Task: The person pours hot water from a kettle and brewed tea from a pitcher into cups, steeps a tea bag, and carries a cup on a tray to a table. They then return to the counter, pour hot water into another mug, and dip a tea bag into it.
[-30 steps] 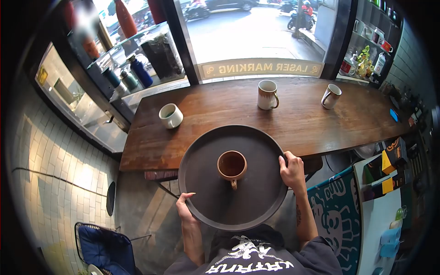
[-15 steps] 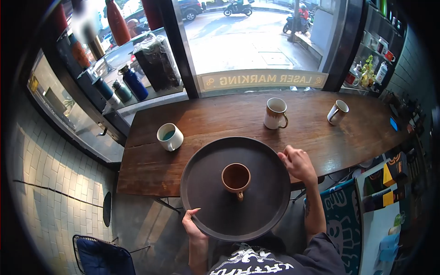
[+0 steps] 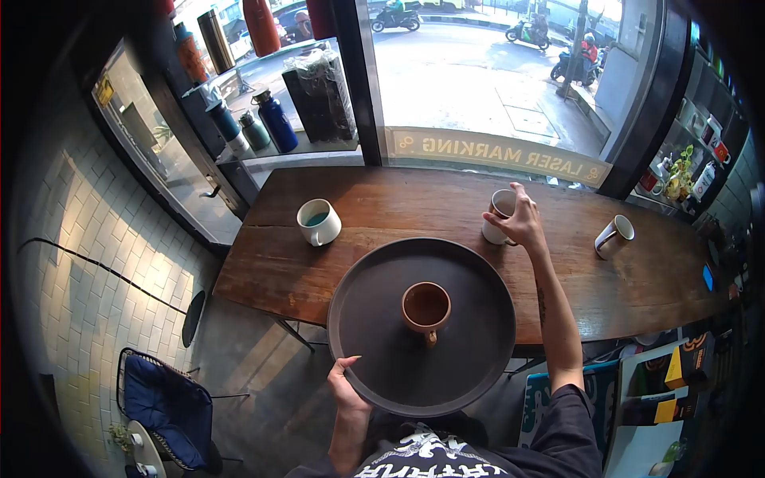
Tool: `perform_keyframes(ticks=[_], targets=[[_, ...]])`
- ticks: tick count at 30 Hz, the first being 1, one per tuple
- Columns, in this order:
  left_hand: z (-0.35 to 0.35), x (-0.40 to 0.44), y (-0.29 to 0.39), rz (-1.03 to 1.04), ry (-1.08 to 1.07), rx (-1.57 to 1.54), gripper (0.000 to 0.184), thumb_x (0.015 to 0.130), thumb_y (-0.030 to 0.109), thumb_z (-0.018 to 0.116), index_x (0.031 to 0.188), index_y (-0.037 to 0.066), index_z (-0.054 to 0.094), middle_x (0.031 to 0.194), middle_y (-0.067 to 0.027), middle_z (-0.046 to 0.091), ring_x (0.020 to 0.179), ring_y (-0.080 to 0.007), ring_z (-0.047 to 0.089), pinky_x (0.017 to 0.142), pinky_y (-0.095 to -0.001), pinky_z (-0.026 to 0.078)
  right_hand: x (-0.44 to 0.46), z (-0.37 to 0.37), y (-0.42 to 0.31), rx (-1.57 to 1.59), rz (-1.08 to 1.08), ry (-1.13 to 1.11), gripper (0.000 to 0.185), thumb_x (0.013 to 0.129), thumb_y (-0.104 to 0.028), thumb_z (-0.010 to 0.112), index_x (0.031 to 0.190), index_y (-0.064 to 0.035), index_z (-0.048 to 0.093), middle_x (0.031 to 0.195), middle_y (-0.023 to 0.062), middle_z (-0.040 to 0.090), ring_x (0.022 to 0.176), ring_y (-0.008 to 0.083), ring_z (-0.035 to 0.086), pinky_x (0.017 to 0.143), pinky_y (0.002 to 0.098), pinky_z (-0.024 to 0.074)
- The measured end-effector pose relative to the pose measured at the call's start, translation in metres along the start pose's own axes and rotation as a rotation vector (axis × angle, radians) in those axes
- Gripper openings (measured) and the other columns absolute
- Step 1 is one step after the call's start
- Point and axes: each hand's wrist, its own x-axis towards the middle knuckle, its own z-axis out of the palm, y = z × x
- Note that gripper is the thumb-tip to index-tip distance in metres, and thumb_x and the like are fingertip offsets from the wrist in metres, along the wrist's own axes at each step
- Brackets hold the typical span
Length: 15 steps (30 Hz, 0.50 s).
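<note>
Now split: left hand (image 3: 348,386) on the tray (image 3: 374,342), right hand (image 3: 519,219) at the brown-rimmed mug (image 3: 493,233)

In the head view, the main change is on the right side. The right hand was at the tray's rim a second ago; now it is over the table (image 3: 398,203), thumb and fingers spread around the top of the brown-rimmed mug, which stands on the wood beyond the tray. Whether those fingers are tight on it cannot be told. The left hand stays clamped on the tray's near-left rim, thumb on top, and is now the only hand seen supporting it. That leaves the right hand free to handle the mug, though balance probably needs more care.

A brown cup (image 3: 426,311) stands upright on the tray, its handle toward the person. A white mug (image 3: 320,223) stands on the table to the left, and a tall mug (image 3: 614,237) farther right; neither is touched.

As for writing, the window strip (image 3: 494,157) reads "LASER MARKING", reversed from this side. Pale capitals on the dark shirt (image 3: 430,450) run off the bottom edge; "ATANA" is about all that can be read. Lettering on the black-and-yellow boxes (image 3: 687,366) is too small, and no brand is legible on the blue bottle (image 3: 277,123).
</note>
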Motion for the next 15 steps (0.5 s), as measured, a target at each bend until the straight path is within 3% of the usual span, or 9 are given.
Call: perform_keyframes(ticks=[4, 7, 10, 15], targets=[[0.007, -0.005, -0.010, 0.023, 0.016, 0.000, 0.033, 0.080, 0.022, 0.053, 0.098, -0.004, 0.065, 0.099, -0.0179, 0.069, 0.090, -0.0330, 0.068, 0.086, -0.0420, 0.055, 0.001, -0.006, 0.000, 0.076, 0.046, -0.075, 0.084, 0.067, -0.032, 0.088, 0.128, 0.0093, 0.048, 0.123, 0.0297, 0.059, 0.117, 0.0405, 0.059, 0.100, 0.0463, 0.0491], [0.004, -0.006, -0.012, 0.047, 0.023, 0.011, 0.033, 0.080, 0.023, 0.053, 0.096, -0.003, 0.065, 0.098, -0.0176, 0.069, 0.090, -0.0330, 0.067, 0.086, -0.0419, 0.055, -0.006, -0.008, 0.008, 0.033, -0.010, 0.000, 0.073, 0.067, -0.026, 0.086, 0.122, 0.0085, 0.051, 0.118, 0.0281, 0.060, 0.112, 0.0385, 0.061, 0.096, 0.0451, 0.0510], [0.007, -0.005, -0.014, 0.067, 0.038, 0.024, 0.032, 0.079, 0.023, 0.053, 0.094, -0.002, 0.065, 0.098, -0.0175, 0.069, 0.090, -0.0331, 0.067, 0.085, -0.0420, 0.055, -0.020, -0.028, 0.021, 0.095, -0.109, 0.050, 0.066, 0.064, -0.023, 0.087, 0.114, 0.0060, 0.054, 0.104, 0.0234, 0.066, 0.100, 0.0347, 0.066, 0.089, 0.0423, 0.0523], [0.007, -0.005, -0.014, 0.093, 0.099, 0.061, 0.030, 0.077, 0.024, 0.055, 0.094, 0.001, 0.063, 0.098, -0.0155, 0.067, 0.090, -0.0323, 0.066, 0.083, -0.0427, 0.055, -0.061, -0.083, 0.027, 0.031, -0.133, -0.027, 0.066, 0.064, -0.020, 0.087, 0.116, 0.0042, 0.054, 0.110, 0.0223, 0.063, 0.105, 0.0354, 0.064, 0.092, 0.0426, 0.0510]])
